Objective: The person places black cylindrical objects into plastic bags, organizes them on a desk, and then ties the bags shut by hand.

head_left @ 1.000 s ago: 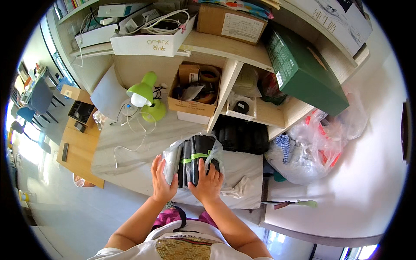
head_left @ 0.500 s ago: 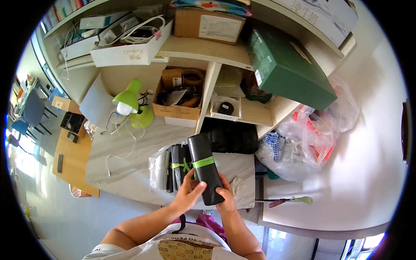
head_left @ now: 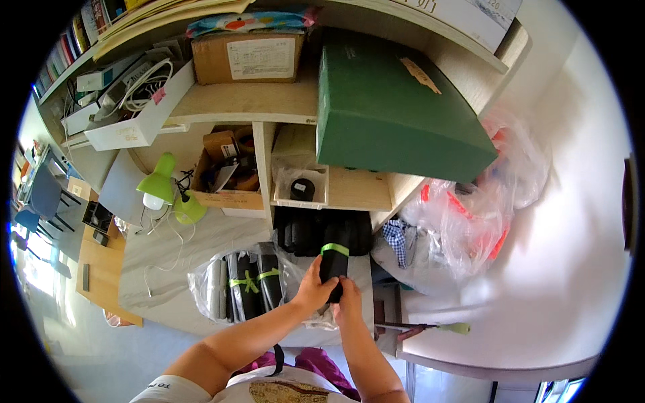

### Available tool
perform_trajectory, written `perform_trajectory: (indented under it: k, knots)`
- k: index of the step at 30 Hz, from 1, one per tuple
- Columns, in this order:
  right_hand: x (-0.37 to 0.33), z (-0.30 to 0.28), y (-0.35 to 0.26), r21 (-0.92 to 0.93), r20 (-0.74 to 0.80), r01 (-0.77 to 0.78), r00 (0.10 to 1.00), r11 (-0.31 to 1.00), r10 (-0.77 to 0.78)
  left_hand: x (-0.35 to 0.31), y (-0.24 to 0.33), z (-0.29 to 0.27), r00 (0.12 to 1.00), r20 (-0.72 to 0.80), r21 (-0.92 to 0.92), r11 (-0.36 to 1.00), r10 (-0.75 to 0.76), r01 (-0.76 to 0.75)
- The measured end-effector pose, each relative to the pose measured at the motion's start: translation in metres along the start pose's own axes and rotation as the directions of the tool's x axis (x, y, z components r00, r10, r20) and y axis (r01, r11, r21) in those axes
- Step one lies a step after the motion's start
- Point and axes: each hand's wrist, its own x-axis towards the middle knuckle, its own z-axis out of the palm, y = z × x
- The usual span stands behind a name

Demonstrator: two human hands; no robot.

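A black roll, perhaps of plastic bags, with a green band around it [head_left: 334, 267] is gripped between my two hands. My left hand [head_left: 314, 289] is closed on its left side, and my right hand [head_left: 347, 297] is closed on its near right end. The roll's far end overlaps black packs [head_left: 302, 232] in the low shelf compartment; whether they touch I cannot tell. Left of my hands, a clear plastic bag [head_left: 197, 285] lies open on the marbled desk [head_left: 158, 269]. In it are a pale grey roll [head_left: 216, 289] and several black rolls with green ribbons [head_left: 271, 277].
Above the compartment, a large green box [head_left: 403, 107] juts out from the shelf. A white tray [head_left: 300, 185] and a carton of odds and ends [head_left: 232, 199] stand below. A green lamp [head_left: 158, 180] is at left, stuffed plastic bags [head_left: 463, 221] at right.
The banded roll has moved away from me, toward the low compartment, with both hands on it. The view has shifted, and the clear bag with its rolls shows more fully.
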Motion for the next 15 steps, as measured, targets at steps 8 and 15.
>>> perform_trajectory:
  k: [8, 15]
  knots:
    - [0.123, 0.011, -0.011, -0.473, 0.068, 0.391, 0.910, 0.790, -0.409, 0.081, -0.007, 0.007, 0.988, 0.070, 0.363, 0.919, 0.136, -0.153]
    - [0.012, 0.034, 0.015, -0.705, 0.293, 0.534, 0.819, 0.467, -0.494, -0.043, 0.062, -0.083, 0.890, 0.054, 0.340, 0.830, 0.453, -0.443]
